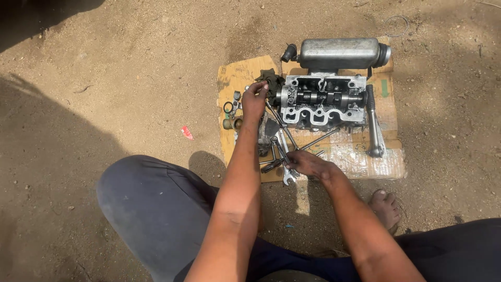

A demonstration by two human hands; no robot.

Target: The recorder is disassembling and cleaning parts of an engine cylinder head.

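I am sitting on sandy ground with my knees apart, and nearest to me my right hand (308, 164) is resting on the near edge of the cardboard sheet (365, 156). Its fingers are curling closed around the heads of several wrenches (279, 149), whose long shafts are fanning away from me toward the cylinder head (321, 104). Farther out, my left hand (254, 99) is reaching to the left end of that cylinder head, fingertips pressing together, pinching a dark greasy part (270, 78). The head is lying with its long axis running left to right. Behind it a grey metal cover (339, 52) is lying parallel.
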